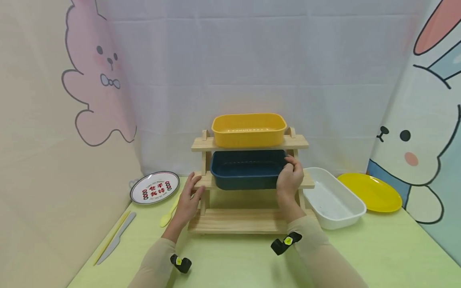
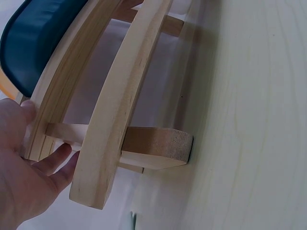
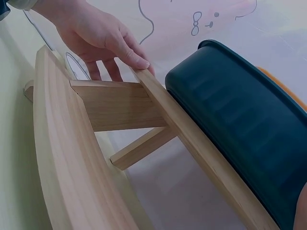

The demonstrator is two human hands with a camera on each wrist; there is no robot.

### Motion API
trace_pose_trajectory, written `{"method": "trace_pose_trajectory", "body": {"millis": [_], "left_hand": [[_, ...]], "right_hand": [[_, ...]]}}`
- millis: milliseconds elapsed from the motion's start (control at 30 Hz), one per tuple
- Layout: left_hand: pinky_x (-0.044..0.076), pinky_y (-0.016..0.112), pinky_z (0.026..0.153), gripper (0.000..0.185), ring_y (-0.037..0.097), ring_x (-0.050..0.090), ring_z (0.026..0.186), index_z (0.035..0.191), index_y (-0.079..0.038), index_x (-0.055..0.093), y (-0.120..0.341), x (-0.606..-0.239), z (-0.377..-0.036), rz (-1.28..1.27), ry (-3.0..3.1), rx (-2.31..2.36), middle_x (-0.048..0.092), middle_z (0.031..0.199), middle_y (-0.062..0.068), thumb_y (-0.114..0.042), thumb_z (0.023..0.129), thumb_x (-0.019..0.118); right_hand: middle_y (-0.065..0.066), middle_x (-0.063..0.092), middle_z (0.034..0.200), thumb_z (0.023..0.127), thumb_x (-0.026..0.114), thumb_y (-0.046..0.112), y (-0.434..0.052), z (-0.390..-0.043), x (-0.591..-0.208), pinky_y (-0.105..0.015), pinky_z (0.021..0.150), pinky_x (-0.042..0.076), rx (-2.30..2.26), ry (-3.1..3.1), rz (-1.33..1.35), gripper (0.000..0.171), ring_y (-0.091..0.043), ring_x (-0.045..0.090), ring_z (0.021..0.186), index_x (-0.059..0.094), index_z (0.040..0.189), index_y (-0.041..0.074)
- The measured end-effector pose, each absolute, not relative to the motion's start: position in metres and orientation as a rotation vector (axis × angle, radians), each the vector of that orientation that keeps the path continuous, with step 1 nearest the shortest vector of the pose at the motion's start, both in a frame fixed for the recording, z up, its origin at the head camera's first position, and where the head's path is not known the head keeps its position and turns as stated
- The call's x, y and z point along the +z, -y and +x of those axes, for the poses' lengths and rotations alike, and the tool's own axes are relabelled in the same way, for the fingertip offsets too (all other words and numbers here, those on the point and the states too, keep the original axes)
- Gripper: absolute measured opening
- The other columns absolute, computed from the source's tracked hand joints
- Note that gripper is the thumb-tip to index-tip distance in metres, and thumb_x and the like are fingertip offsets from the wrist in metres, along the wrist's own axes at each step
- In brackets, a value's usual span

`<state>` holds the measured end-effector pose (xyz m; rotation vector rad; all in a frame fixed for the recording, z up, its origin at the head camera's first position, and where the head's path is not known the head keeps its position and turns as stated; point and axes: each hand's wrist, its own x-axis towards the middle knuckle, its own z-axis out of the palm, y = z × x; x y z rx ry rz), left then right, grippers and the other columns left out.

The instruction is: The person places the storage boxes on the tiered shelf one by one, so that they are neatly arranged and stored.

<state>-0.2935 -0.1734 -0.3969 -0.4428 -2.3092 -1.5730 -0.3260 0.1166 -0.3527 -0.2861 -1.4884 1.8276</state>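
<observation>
A dark blue rectangular dish [image 1: 237, 183] sits on the middle tier of a three-tier wooden rack [image 1: 237, 222]. My right hand [image 1: 290, 176] holds the dish by its right end, fingers at the rim; only a sliver of that hand shows in the right wrist view. At the left end of the same tier, my left hand [image 1: 188, 200] grips the board, with the thumb on its edge and other fingers underneath. The left wrist view shows this left hand [image 2: 29, 167] beside the rack's end. On the top tier stands a yellow rectangular dish [image 1: 248, 139].
Right of the rack are a white rectangular dish [image 1: 336, 200] and a yellow plate [image 1: 372, 194]. To the left lie a white plate with red lettering [image 1: 155, 188], a yellow spoon [image 1: 166, 219], a knife [image 1: 117, 239] and a thin yellow stick-like utensil [image 1: 111, 238]. A cloth backdrop hangs behind.
</observation>
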Motion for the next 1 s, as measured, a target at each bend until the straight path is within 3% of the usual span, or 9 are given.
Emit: {"method": "trace_pose_trajectory", "body": {"millis": [167,433,1000], "left_hand": [[0.047,0.049,0.099,0.046,0.038,0.057,0.121,0.148,0.003,0.042,0.18,-0.417,-0.313,-0.442,2.299,-1.571,0.013,0.165,0.018,-0.012,0.106,0.051],[0.051,0.041,0.095,0.047,0.033,0.059,0.118,0.147,-0.006,0.046,0.185,-0.43,-0.325,-0.449,2.281,-1.544,0.016,0.165,0.012,-0.025,0.105,0.054],[0.047,0.046,0.1,0.047,0.033,0.058,0.121,0.147,-0.005,0.045,0.184,-0.429,-0.323,-0.452,2.286,-1.541,0.016,0.165,0.011,-0.025,0.106,0.053]], "right_hand": [[-0.009,0.062,0.128,0.096,0.035,0.002,-0.118,-0.326,-0.352,-0.037,0.105,0.038,1.829,1.504,-0.288,0.033,-0.022,0.049,0.127,0.063,0.111,-0.004],[-0.01,0.063,0.127,0.095,0.036,0.003,-0.12,-0.327,-0.351,-0.038,0.106,0.038,1.816,1.502,-0.291,0.032,-0.023,0.049,0.128,0.064,0.108,-0.002],[-0.009,0.061,0.129,0.098,0.034,0.005,-0.119,-0.33,-0.354,-0.038,0.102,0.039,1.816,1.515,-0.302,0.032,-0.021,0.049,0.123,0.063,0.111,-0.001]]}}
